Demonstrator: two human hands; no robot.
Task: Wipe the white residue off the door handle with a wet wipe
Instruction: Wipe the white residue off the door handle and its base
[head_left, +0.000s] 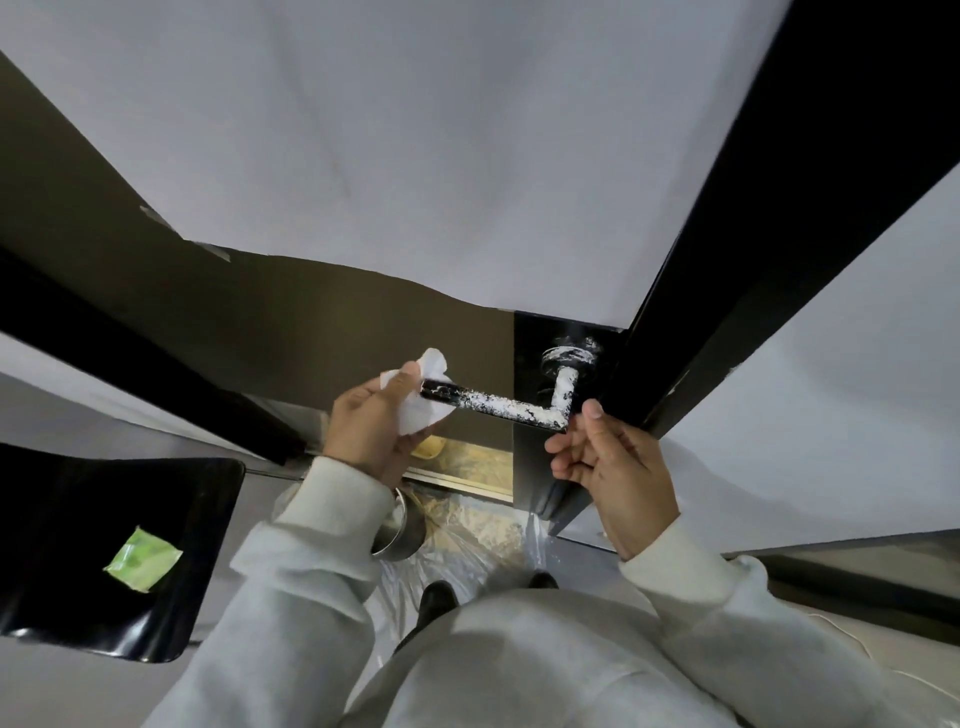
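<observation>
Door handle (498, 408) under cleaning: I am holding a crumpled wet wipe (423, 397) in my left hand (371, 434), fingers and thumb curled round it, and pressing it against the free end of the black lever, which is jutting leftward from the dark door edge (727, 291). My right hand (605, 462) is hovering just below the lever's bend, fingers loosely curled and holding nothing; whether a fingertip is touching the metal I cannot tell. White residue (519, 402) is coating most of the lever, the bend and the round rose (569, 356) above it, while only the tip beside the wipe is showing bare black. I am judging the wiping to be at an early stage. The next move is calling for a firm stroke along the lever toward the bend, then round the rose. Further out, a green packet (143, 558) is lying on a black chair seat (78, 519) to my left, and a metal bowl (397, 530) is sitting on the floor below.
</observation>
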